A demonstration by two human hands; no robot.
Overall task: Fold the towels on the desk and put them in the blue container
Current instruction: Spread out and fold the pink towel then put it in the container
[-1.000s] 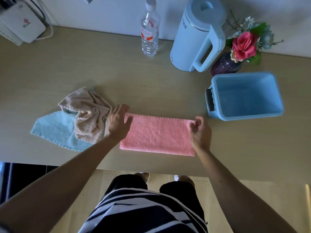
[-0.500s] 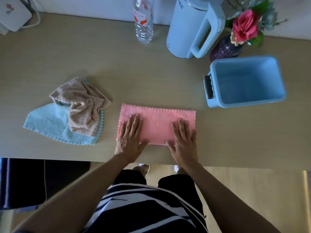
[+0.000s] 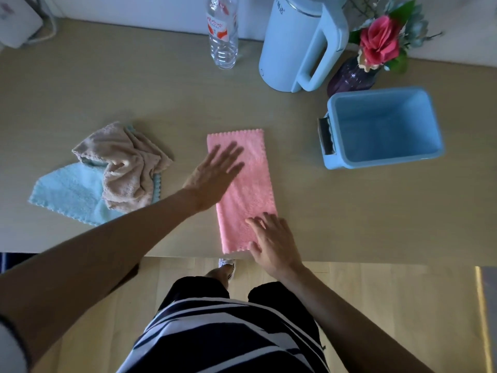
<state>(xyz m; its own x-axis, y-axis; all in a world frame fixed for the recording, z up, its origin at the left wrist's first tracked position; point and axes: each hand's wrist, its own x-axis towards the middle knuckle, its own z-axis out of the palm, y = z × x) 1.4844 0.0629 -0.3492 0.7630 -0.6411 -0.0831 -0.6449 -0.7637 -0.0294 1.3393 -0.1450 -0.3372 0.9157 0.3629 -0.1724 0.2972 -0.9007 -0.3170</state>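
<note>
A pink towel [image 3: 248,192], folded into a long strip, lies on the desk with its long side running away from me and its near end at the desk's front edge. My left hand [image 3: 215,176] rests flat on its far left part, fingers spread. My right hand [image 3: 274,244] lies flat on its near right corner. A crumpled beige towel [image 3: 126,165] sits on a light blue towel [image 3: 70,192] to the left. The blue container [image 3: 430,125] stands empty at the right.
Along the back wall stand a clear water bottle [image 3: 222,30], a pale blue kettle [image 3: 293,41] and a dark vase with a pink rose [image 3: 355,74], just behind the container. A white device [image 3: 16,25] sits at the far left corner.
The pink towel has turned from lying crosswise to lying lengthwise away from me. My left hand has moved to its far part and my right hand to its near corner.
</note>
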